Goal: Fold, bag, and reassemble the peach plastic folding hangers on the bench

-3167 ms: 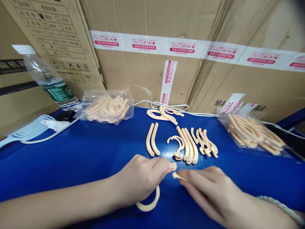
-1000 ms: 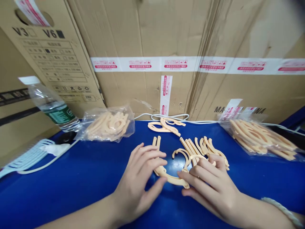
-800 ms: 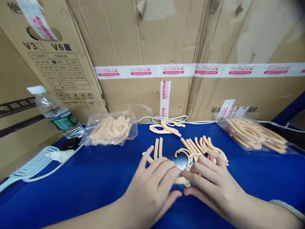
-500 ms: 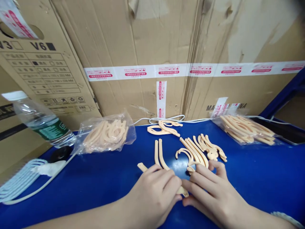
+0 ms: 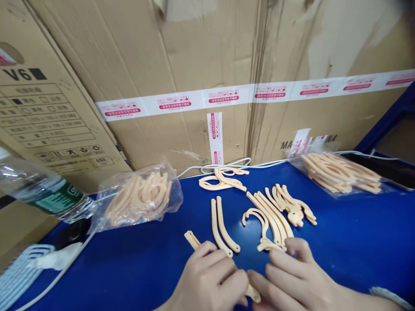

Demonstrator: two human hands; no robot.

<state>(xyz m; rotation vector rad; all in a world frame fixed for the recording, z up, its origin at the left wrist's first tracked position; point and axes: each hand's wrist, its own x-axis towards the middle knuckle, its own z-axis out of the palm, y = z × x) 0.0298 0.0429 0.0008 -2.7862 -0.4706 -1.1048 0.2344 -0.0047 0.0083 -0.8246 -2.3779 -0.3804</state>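
My left hand is closed around a pale wooden strip, whose far end sticks out at the upper left. The strip's near end shows between my two hands. My right hand is closed too, its fingertips pressed at that near end; what lies inside the pinch is hidden. Just beyond my left hand lie two curved wooden strips with holes at their ends. Past my right hand are several long curved strips, some hook-shaped pieces and a small group of animal-shaped wooden pieces.
Looped wooden pieces lie at the back by a white cable. Clear bags of wooden parts stand left and right. A water bottle leans at left on the blue table. Cardboard walls the back.
The view has shifted, so both hands sit lower in the picture. More of the two curved strips shows beyond my left hand. Both hands keep hold of the strip.
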